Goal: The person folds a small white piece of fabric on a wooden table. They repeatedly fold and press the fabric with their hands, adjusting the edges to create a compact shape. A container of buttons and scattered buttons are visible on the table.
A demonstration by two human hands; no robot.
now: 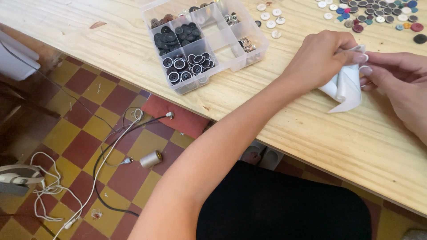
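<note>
My left hand [322, 55] and my right hand [398, 78] meet over a pale wooden table [320, 133], both pinching the top of a small piece of white fabric [344, 86]. The fabric hangs folded below my fingertips and its lower corner rests on the wood. My left forearm reaches in from the bottom of the view. My right hand comes in from the right edge, partly cut off.
A clear compartment box [209, 40] of dark and metal buttons stands to the left. Loose white buttons [270, 18] and several coloured buttons [378, 13] lie at the back. Below, on the checkered floor, are cables [111, 151], a thread spool [151, 159], a red cushion [178, 118] and an iron [18, 178].
</note>
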